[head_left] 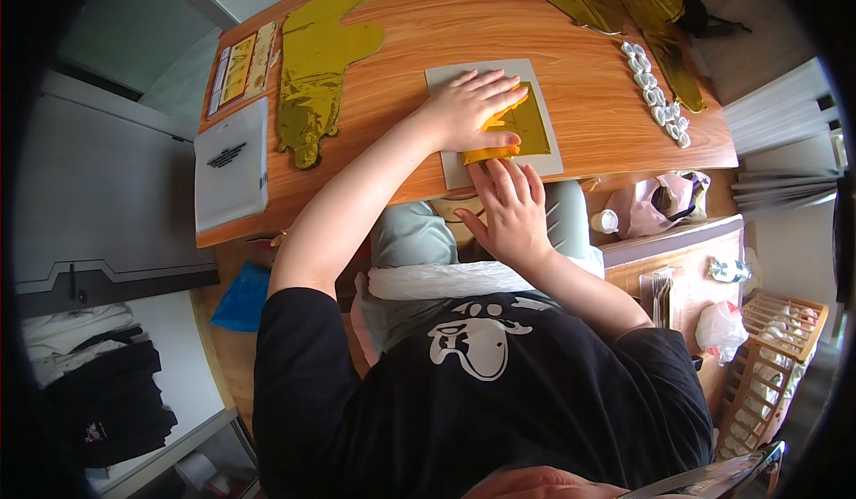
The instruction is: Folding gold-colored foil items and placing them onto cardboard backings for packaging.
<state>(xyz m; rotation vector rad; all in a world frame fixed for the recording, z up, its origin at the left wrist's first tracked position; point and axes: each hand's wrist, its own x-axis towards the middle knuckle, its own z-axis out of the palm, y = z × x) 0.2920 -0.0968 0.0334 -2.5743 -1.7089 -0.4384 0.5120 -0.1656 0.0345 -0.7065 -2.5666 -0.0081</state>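
Note:
A gold foil sheet [535, 124], folded and apparently a flat balloon, lies on a grey board [456, 174] near the table's front edge. My left hand [468, 111] lies flat over its left part, fingers spread and pressing down. The thumb rests by a folded strip along the foil's near edge. Just below, my right hand [513, 209] touches that near edge with its fingertips, fingers stretched out and thumb apart. Part of the foil is hidden under my left hand.
Another flat gold foil balloon [321, 62] lies to the left, beside a printed card [241, 71] and a whitish board [234, 200] with dark thin pieces. More gold foil [580, 0] is at the far right, near several small white rolls [655, 98]. A pink bag [642, 206] sits below the table.

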